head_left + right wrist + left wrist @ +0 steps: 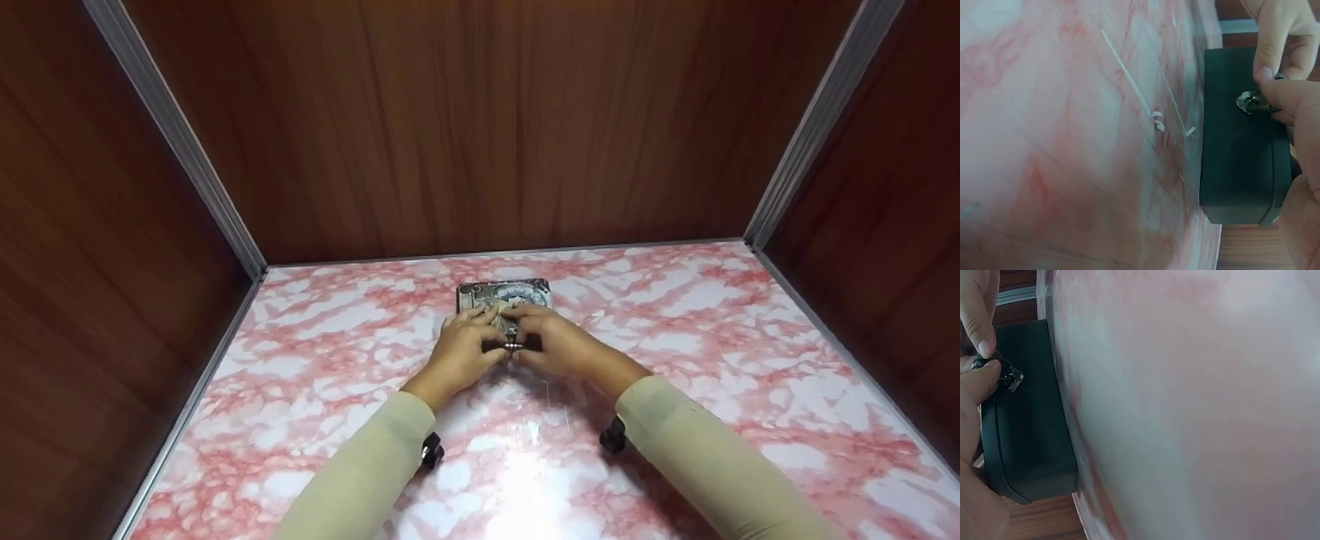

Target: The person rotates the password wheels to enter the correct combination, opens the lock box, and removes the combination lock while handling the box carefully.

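Note:
A dark green box (1033, 439) with a patterned lid (521, 291) stands on the table, its front side towards me. On that side is a metal clasp (1244, 103), and a small padlock (512, 346) with ridged bands hangs at it by a dark loop. My left hand (466, 343) pinches the padlock from the left between thumb and finger, other fingers resting over the lid. From the right, my right hand (556, 342) pinches it too, its upper fingers lying on the lid. Fingertips of both hands nearly meet and hide much of the padlock.
The table (315, 390) has a red and white marbled cover with a glossy sheen. Brown wood panels (480, 135) rise at the back and both sides, joined by metal strips (180, 142). Pale scratches or strips (1129, 73) mark the cover in front of the box.

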A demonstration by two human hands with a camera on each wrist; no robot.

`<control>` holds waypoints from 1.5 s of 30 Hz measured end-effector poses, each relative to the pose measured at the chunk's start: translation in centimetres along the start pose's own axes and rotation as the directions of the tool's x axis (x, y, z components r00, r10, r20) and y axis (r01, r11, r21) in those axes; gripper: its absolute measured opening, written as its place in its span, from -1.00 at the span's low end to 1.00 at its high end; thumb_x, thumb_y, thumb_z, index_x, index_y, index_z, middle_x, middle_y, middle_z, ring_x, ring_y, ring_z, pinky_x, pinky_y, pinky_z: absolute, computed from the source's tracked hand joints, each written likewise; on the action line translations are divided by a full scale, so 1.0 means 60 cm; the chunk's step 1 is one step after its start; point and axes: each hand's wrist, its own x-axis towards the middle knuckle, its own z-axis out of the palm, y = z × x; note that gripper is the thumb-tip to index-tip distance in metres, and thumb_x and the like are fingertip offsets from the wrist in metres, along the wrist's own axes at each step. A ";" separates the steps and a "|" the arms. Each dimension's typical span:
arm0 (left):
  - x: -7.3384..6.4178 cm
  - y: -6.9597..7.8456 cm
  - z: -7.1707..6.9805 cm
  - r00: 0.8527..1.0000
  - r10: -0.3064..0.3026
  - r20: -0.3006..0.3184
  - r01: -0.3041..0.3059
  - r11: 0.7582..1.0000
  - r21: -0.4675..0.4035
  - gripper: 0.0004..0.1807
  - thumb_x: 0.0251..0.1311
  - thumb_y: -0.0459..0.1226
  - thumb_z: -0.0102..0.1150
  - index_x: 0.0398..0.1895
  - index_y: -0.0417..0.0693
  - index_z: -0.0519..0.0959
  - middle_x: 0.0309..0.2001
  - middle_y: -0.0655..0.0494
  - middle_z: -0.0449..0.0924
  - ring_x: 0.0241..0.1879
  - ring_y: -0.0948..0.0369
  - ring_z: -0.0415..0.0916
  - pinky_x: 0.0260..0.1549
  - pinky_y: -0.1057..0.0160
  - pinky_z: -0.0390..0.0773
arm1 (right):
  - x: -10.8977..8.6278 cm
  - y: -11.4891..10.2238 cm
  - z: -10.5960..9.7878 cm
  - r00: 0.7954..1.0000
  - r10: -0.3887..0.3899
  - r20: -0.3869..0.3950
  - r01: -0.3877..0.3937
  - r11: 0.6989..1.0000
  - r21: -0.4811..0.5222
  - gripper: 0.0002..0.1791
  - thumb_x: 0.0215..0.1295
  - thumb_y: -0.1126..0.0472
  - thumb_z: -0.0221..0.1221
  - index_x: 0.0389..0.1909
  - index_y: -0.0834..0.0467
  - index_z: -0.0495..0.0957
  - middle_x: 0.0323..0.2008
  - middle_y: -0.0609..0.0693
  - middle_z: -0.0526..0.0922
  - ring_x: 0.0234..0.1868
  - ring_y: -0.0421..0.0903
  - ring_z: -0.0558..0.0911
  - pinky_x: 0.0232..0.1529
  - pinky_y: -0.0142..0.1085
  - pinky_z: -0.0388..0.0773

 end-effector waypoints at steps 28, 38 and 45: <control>-0.003 -0.002 -0.002 1.000 -0.016 0.008 0.016 0.998 -0.056 -0.82 0.42 -0.09 0.51 -0.01 0.17 0.89 0.69 0.10 0.43 0.75 -0.09 0.31 0.75 -0.28 0.16 | -0.001 -0.004 0.003 1.000 -0.007 -0.022 0.007 0.999 0.031 -0.87 0.39 0.27 0.49 -0.22 0.16 0.71 0.56 0.21 0.63 0.66 0.32 0.51 0.76 0.21 0.35; -0.008 -0.007 0.000 1.000 -0.030 0.004 0.030 0.994 -0.102 -0.81 0.40 -0.06 0.54 -0.02 0.16 0.89 0.70 0.13 0.42 0.76 -0.08 0.29 0.78 -0.28 0.10 | -0.001 -0.001 0.009 0.999 -0.023 -0.025 0.024 0.999 0.044 -0.86 0.37 0.31 0.47 -0.17 0.12 0.69 0.57 0.20 0.62 0.66 0.31 0.50 0.74 0.25 0.37; -0.007 -0.007 0.004 0.999 -0.050 0.004 0.050 0.992 -0.117 -0.81 0.40 -0.05 0.54 -0.02 0.16 0.89 0.70 0.15 0.42 0.77 -0.06 0.27 0.80 -0.26 0.06 | -0.003 -0.003 0.006 1.000 -0.019 -0.022 0.020 0.999 0.038 -0.87 0.39 0.28 0.47 -0.21 0.14 0.68 0.57 0.20 0.62 0.66 0.31 0.51 0.76 0.22 0.35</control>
